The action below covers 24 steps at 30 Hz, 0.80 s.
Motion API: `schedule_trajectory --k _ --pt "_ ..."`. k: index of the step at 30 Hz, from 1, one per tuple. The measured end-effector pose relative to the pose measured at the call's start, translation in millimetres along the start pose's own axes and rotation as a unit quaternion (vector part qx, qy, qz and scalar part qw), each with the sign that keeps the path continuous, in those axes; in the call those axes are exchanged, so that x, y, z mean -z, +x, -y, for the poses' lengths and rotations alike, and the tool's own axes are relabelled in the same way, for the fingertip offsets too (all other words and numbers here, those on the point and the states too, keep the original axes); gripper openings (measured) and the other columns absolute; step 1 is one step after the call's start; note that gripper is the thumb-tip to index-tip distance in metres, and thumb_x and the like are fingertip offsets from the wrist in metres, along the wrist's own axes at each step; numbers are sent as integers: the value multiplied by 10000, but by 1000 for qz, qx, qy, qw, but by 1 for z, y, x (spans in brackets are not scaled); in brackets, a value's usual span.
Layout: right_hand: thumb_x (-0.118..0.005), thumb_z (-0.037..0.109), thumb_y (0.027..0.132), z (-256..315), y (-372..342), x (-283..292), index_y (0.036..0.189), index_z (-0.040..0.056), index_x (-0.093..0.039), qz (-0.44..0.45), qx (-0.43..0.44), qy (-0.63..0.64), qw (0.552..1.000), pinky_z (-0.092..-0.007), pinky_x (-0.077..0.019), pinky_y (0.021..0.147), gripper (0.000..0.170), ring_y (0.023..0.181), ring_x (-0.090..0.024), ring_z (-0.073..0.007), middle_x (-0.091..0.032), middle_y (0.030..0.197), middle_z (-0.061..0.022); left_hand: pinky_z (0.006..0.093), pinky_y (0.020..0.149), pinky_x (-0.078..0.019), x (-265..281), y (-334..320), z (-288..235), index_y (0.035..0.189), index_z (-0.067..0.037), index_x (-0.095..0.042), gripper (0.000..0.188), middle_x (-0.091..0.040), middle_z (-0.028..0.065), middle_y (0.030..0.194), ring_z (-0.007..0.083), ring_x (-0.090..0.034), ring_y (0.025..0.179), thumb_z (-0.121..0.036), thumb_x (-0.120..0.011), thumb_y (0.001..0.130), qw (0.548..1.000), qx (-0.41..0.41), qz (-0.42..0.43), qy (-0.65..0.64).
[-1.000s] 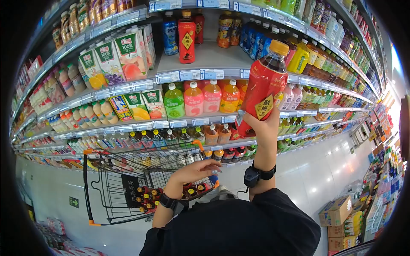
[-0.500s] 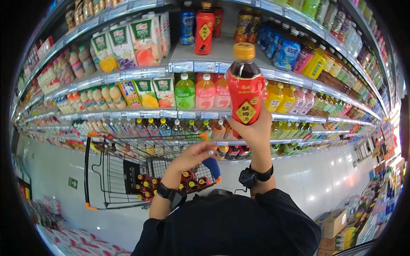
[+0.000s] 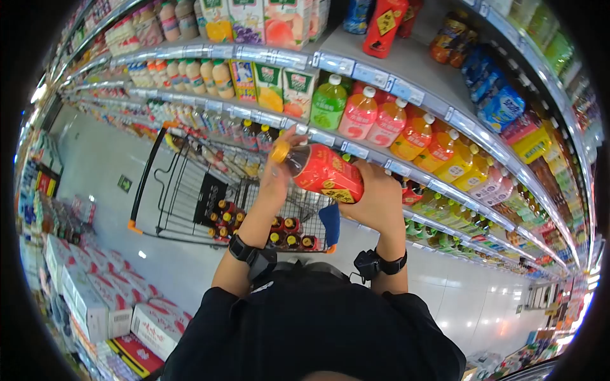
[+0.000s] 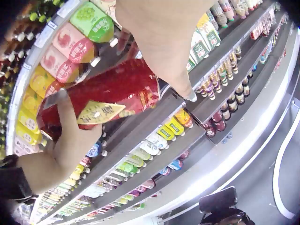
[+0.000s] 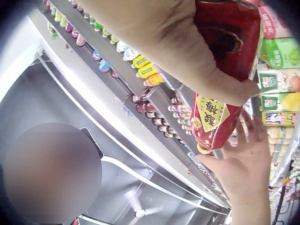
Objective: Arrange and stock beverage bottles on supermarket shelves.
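A large red-labelled plastic bottle of dark drink (image 3: 327,174) with a yellow cap lies tilted nearly sideways before the chest, cap to the left. My right hand (image 3: 378,197) grips its lower end, the thumb across the label in the right wrist view. At the neck and cap end is my left hand (image 3: 273,184), its fingers behind the bottle and loosely extended. In the right wrist view the left thumb and fingers (image 5: 243,129) are spread around the cap end. Below, a wire shopping cart (image 3: 168,225) carries several yellow-capped dark bottles (image 3: 229,216).
Shelves (image 3: 267,54) of drinks curve across the front, with juice cartons (image 3: 286,22) and green and pink bottles (image 3: 328,105). A similar red bottle (image 3: 384,28) stands on the upper shelf. Stacked cartons (image 3: 105,286) occupy the left floor. A blue piece (image 3: 330,225) hangs at the cart's corner.
My right hand has brought the bottle down and left, tipping it from upright to nearly sideways. My left hand has risen from above the cart to the cap end. The head view has turned.
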State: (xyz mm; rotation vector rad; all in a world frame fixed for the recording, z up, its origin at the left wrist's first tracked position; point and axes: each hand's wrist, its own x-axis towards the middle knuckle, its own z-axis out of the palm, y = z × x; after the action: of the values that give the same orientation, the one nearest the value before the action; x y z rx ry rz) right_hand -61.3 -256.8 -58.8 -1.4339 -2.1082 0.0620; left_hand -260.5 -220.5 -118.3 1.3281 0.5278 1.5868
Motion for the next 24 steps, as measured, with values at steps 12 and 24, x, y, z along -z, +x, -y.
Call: schedule_trajectory --k 12,24 --pt "-736 274 495 -8 2 -87 925 14 -536 308 54 9 950 -440 -499 691 541 796 -608 -375 -622 829 -173 233 528 -426 64 -60 14 1035 -60 -605 187 -588 26 675 93 -547 561 -135 -587 864 912 159 -143 349" --pt "-816 365 546 63 47 -267 979 16 -550 307 65 16 949 -412 -474 776 616 898 -593 -335 -604 905 -154 427 547 -479 182 -50 41 877 -49 -582 132 -593 186 620 372 -598 585 -172 -561 837 797 165 -110 571"
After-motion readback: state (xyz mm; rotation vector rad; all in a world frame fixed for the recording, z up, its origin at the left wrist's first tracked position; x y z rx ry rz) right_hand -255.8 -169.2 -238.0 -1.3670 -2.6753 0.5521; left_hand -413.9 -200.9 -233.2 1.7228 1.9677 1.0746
